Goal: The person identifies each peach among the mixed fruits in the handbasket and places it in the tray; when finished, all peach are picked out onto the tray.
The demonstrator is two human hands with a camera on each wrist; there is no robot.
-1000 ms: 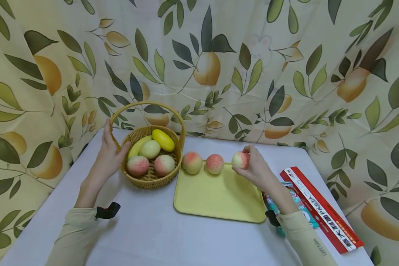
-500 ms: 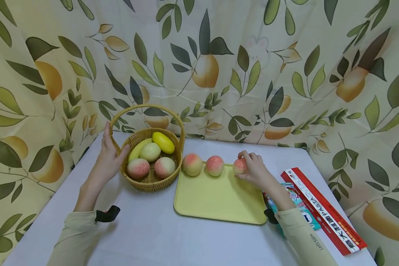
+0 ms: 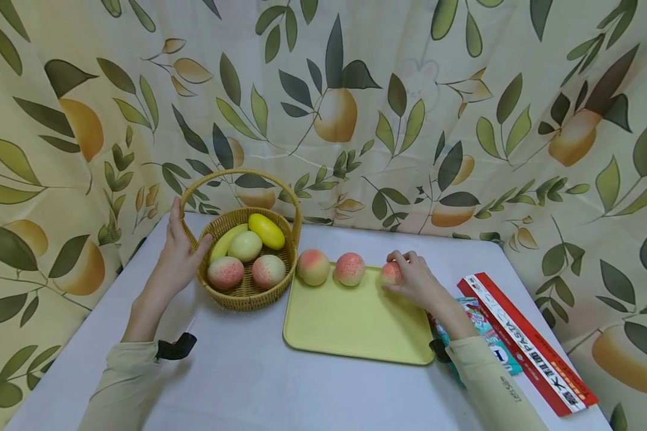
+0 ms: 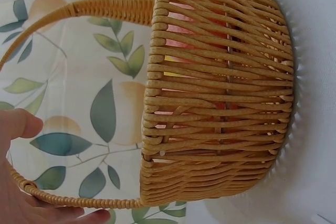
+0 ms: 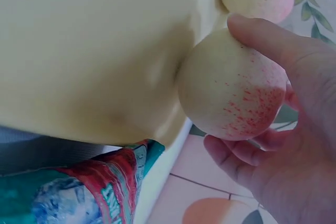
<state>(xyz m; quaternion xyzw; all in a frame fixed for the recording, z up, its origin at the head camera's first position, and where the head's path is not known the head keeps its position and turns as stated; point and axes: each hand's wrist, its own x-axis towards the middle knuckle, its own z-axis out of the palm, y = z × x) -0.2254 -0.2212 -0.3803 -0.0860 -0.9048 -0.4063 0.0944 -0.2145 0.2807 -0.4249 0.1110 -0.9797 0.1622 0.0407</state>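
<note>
My right hand [image 3: 417, 281] holds a peach [image 5: 231, 85] at the far right corner of the yellow tray [image 3: 356, 323]; its thumb and fingers curve round the pink-speckled side. Two more peaches, a pale orange one [image 3: 313, 267] and a pink one [image 3: 350, 269], sit in a row along the tray's far edge. My left hand [image 3: 175, 257] rests against the handle of the wicker basket [image 4: 220, 93], thumb spread and fingers nearly straight behind it. Inside the basket are two pink-and-cream peaches [image 3: 226, 273], a pale green round fruit [image 3: 245, 246], a banana [image 3: 224, 242] and a yellow oval fruit [image 3: 266, 231].
Right of the tray lie a teal snack packet [image 3: 490, 335], partly under my right forearm, and a long red pasta box [image 3: 528, 344]. A leaf-and-fruit patterned curtain [image 3: 323, 149] hangs right behind the white table [image 3: 237, 377].
My right hand has lowered the peach slightly onto the tray's far right corner, turning its pink side into view. The left hand stays at the basket handle.
</note>
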